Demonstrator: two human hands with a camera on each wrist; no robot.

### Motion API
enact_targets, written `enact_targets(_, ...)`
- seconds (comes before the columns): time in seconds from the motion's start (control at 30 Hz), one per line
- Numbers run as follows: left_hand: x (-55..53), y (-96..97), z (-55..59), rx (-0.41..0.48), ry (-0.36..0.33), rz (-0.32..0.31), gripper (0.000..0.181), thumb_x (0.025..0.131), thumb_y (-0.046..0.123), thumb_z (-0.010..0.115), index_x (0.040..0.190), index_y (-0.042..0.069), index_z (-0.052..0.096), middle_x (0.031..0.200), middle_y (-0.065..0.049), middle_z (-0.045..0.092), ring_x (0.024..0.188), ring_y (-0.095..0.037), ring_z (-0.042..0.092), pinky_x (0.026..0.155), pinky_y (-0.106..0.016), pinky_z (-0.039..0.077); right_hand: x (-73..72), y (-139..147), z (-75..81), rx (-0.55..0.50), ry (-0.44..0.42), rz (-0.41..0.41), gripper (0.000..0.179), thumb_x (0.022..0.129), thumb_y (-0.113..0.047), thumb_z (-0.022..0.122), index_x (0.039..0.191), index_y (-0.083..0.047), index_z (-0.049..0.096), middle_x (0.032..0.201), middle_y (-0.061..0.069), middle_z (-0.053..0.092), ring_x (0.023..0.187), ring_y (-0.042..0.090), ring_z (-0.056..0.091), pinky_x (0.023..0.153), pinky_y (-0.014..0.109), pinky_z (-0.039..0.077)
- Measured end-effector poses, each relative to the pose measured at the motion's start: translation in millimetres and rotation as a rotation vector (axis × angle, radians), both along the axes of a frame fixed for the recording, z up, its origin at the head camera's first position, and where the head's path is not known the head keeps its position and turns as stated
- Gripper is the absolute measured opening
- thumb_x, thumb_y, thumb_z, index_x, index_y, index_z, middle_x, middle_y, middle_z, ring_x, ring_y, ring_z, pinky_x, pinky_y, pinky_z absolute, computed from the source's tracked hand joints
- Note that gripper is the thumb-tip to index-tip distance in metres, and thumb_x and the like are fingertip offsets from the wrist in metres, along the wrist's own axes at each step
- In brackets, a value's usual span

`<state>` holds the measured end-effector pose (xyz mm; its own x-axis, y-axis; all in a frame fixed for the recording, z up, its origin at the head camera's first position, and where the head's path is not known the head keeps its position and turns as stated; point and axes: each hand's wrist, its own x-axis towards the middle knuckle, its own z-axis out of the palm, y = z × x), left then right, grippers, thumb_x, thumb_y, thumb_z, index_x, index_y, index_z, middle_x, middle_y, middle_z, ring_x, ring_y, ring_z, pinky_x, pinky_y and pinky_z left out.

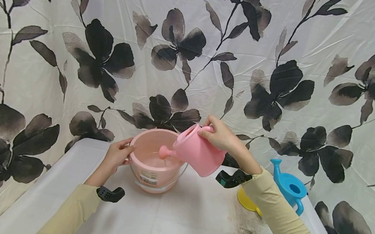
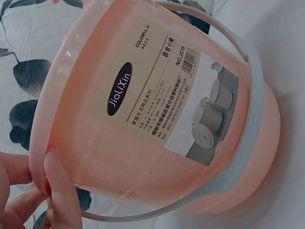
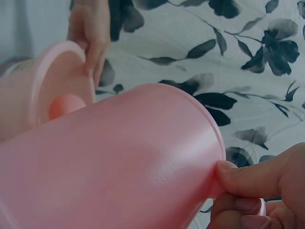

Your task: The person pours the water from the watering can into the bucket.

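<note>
A pink watering can (image 1: 201,154) is tipped over the right side of a pale pink bucket (image 1: 169,175), its round spout head (image 1: 165,152) inside the bucket's mouth. My right hand (image 1: 219,133) grips the can by its handle; in the right wrist view the thumb (image 3: 243,179) presses near the can's rim and the fingers curl round the handle. At the bucket's left edge, my left hand (image 1: 116,156) holds the rim, with thumb outside in the left wrist view. The bucket stands upright on the white table, its grey handle (image 2: 238,157) hanging down in front, below a printed label (image 2: 157,90).
A blue watering can (image 1: 289,185) stands at the table's right side, beyond my right forearm. Partly hidden under that sleeve lies a yellow object (image 1: 245,200). Dark smudges (image 1: 254,232) mark the white table (image 1: 170,224) near it. A flower-printed cloth (image 1: 191,76) hangs behind.
</note>
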<state>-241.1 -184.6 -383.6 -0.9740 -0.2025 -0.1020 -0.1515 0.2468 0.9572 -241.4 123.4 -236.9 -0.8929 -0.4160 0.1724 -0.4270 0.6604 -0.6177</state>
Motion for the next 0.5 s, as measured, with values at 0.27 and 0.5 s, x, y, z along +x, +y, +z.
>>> enact_targets(0.27,1.2,0.8,0.7,0.008,-0.01,0.003,0.056,0.099,0.02,0.05,0.15,0.008,0.031,0.111,-0.013,0.05,0.07,-0.002,0.051,0.058,-0.014,0.054,1.7,-1.2,0.4,0.007,0.01,0.011,0.015,0.092,-0.01,0.059,0.091,0.0,0.048,0.086,0.013,0.054,0.079,0.022,0.053,0.061,0.023,0.043)
enact_targets(0.5,-1.1,-0.5,-1.1,0.005,0.002,0.004,0.055,0.099,0.019,0.049,0.15,0.009,0.031,0.11,-0.011,0.05,0.07,-0.002,0.051,0.058,-0.014,0.054,1.9,-3.1,0.2,0.025,0.016,0.016,0.016,0.092,-0.012,0.06,0.091,0.0,0.049,0.088,0.014,0.056,0.08,0.023,0.055,0.062,0.024,0.045)
